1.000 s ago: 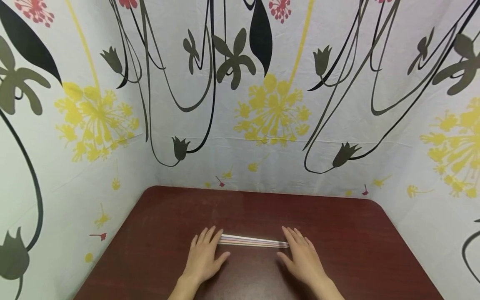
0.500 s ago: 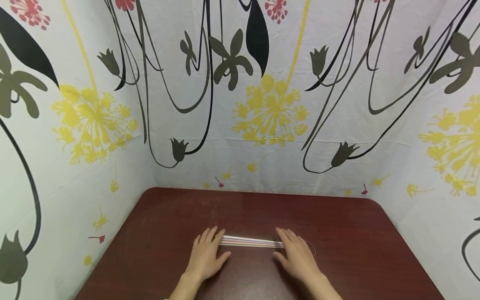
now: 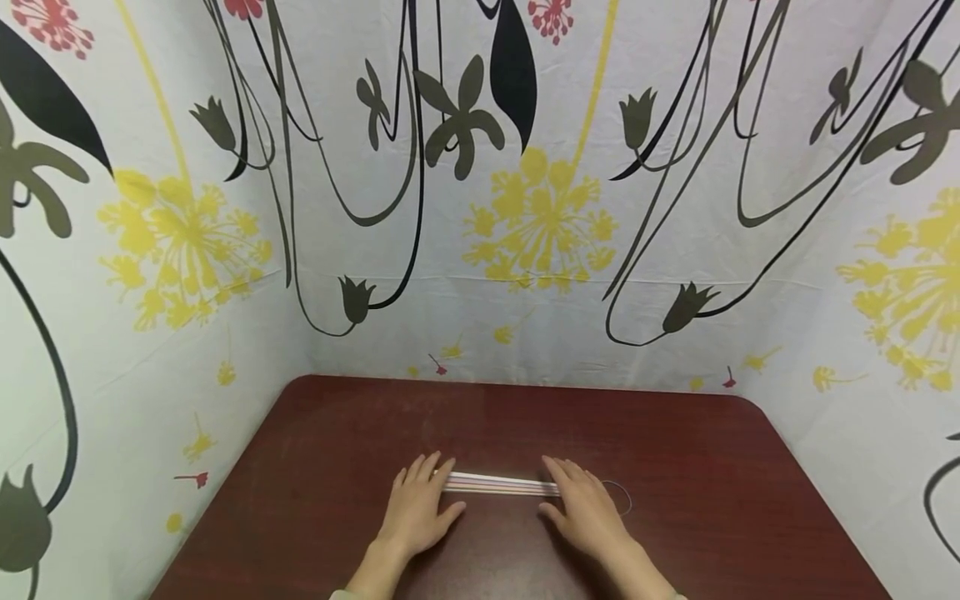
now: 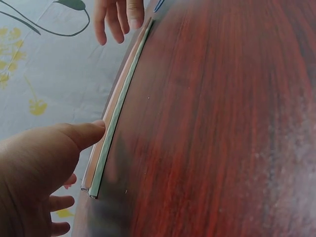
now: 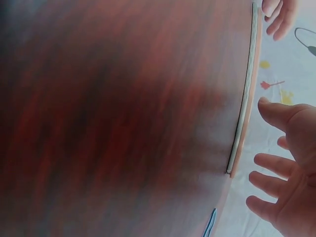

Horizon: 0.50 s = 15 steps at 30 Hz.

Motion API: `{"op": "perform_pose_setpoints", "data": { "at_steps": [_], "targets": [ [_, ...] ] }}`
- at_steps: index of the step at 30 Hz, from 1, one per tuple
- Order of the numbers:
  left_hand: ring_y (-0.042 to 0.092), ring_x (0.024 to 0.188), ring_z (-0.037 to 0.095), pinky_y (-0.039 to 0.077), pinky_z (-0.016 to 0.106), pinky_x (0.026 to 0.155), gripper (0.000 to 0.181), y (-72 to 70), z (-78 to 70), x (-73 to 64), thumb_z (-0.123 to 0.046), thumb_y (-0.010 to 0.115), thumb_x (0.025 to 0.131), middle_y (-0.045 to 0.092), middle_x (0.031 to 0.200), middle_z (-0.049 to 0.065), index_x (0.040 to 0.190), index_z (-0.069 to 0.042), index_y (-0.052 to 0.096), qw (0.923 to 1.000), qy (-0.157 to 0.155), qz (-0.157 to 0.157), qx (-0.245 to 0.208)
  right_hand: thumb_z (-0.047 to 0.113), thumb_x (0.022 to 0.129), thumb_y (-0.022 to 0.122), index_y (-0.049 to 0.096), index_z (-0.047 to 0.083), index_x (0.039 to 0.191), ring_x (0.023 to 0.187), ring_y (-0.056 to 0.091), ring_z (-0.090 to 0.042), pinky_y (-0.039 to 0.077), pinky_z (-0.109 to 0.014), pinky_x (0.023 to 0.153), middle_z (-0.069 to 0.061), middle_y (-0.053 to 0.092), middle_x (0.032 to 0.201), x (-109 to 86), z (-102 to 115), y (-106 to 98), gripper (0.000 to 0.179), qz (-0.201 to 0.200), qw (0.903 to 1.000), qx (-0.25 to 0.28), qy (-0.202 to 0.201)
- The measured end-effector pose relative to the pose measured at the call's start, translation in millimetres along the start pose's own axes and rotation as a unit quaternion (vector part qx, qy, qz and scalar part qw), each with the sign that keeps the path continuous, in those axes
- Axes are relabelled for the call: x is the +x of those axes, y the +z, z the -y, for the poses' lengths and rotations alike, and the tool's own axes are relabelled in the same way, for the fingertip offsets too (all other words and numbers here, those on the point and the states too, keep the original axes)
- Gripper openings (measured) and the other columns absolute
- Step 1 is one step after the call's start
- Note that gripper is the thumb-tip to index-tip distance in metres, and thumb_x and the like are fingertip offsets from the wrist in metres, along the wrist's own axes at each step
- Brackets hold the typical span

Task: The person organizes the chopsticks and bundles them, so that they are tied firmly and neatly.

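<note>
A bundle of long thin sticks [image 3: 498, 484] in white and pastel shades lies crosswise on the table, slightly fanned at the left. My left hand [image 3: 418, 508] is at the bundle's left end, its fingers hiding that tip; my right hand [image 3: 588, 510] is at the other end. Fingers are extended on both hands, thumbs spread inward. The left wrist view shows a pale green stick [image 4: 115, 123] beside an orange one, with the left thumb over them; whether it touches is unclear. Past the right hand lies a thin blue loop [image 5: 215, 213], partly hidden in the head view.
The dark red-brown wooden table [image 3: 487, 425] has rounded far corners. Its left, back and right sides are enclosed by white cloth [image 3: 375, 250] printed with flowers and stems. Both forearms come in from the front edge.
My right hand has slid left along the bundle, bringing the thin loop into sight at its right. My left hand has shifted slightly right. The head view has moved a little.
</note>
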<state>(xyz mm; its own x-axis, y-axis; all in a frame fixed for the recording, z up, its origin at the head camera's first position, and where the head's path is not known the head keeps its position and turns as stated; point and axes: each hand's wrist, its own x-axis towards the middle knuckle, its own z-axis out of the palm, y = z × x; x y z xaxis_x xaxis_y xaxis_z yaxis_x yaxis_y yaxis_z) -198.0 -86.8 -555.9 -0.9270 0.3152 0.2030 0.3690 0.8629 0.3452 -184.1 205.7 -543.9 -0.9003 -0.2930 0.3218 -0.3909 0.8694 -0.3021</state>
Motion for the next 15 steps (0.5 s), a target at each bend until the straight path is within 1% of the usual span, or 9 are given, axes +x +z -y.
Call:
{"op": "perform_pose_setpoints", "data": {
  "at_steps": [5, 10, 15],
  "targets": [
    [0.044, 0.137, 0.042, 0.033, 0.066, 0.108, 0.065, 3.3, 0.8, 1.1, -0.044, 0.071, 0.09, 0.049, 0.149, 0.019, 0.143, -0.011, 0.055, 0.9999, 0.009, -0.003, 0.006, 0.025, 0.08, 0.084, 0.056, 0.003, 0.14, 0.121, 0.061, -0.036, 0.043, -0.06, 0.102, -0.018, 0.064, 0.13, 1.3, -0.8, 4.1, 0.07, 0.002, 1.0, 0.0, -0.009],
    [0.05, 0.133, 0.038, 0.035, 0.065, 0.106, 0.06, 4.5, 0.6, 0.7, -0.042, 0.072, 0.089, 0.055, 0.143, 0.018, 0.138, -0.01, 0.06, 0.9996, 0.02, -0.006, 0.017, 0.024, 0.08, 0.084, 0.059, 0.002, 0.136, 0.113, 0.065, -0.036, 0.048, -0.056, 0.098, -0.017, 0.067, 0.124, 2.2, -4.0, 8.1, 0.065, 0.005, 0.9999, -0.01, -0.013],
    [0.053, 0.129, 0.036, 0.038, 0.062, 0.105, 0.055, 4.4, 1.0, 1.4, -0.037, 0.074, 0.089, 0.059, 0.138, 0.017, 0.135, -0.01, 0.062, 0.9992, 0.025, -0.006, 0.029, 0.021, 0.079, 0.085, 0.062, 0.002, 0.132, 0.111, 0.065, -0.036, 0.05, -0.055, 0.094, -0.016, 0.069, 0.12, 4.6, -5.0, 8.8, 0.061, 0.016, 0.9998, -0.004, -0.011]
  ]
}}
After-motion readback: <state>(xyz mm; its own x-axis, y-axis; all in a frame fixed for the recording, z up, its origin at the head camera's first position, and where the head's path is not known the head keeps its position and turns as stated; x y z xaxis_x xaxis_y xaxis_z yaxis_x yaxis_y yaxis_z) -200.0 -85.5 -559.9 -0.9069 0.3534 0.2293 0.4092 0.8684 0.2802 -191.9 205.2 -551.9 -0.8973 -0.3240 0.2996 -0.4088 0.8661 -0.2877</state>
